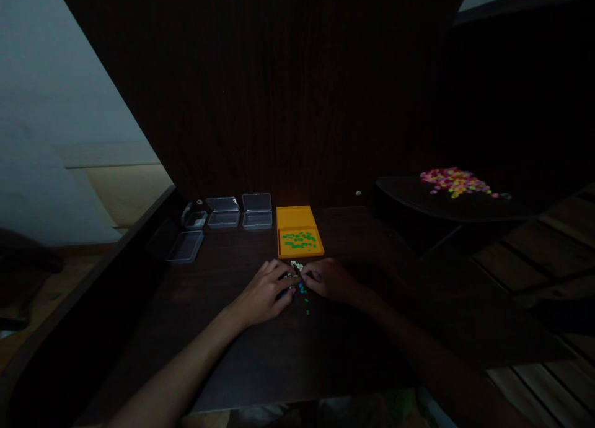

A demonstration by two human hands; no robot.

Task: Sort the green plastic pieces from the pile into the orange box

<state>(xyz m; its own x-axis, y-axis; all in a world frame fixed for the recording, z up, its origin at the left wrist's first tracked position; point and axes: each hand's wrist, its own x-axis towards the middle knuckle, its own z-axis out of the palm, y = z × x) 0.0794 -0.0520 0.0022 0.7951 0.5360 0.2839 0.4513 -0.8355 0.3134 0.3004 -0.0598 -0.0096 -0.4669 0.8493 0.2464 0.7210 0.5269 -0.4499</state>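
Note:
Both my hands rest on a dark wooden table point(260, 353), close together over a small scatter of beads point(301, 285) in white, blue and green. My left hand point(267, 292) lies with its fingers curled down onto the beads. My right hand point(331, 279) faces it, fingertips bent toward the same pile. Whether either hand holds a bead is hidden in the dim light. Just beyond the hands stands an open orange box point(300, 233) with green beads in its tray.
Several clear plastic boxes point(223, 212) sit open in a row left of the orange box, one more point(185, 247) nearer the table's left edge. A heap of pink and yellow beads point(455, 181) lies on a dark round surface at the right. A dark panel rises behind.

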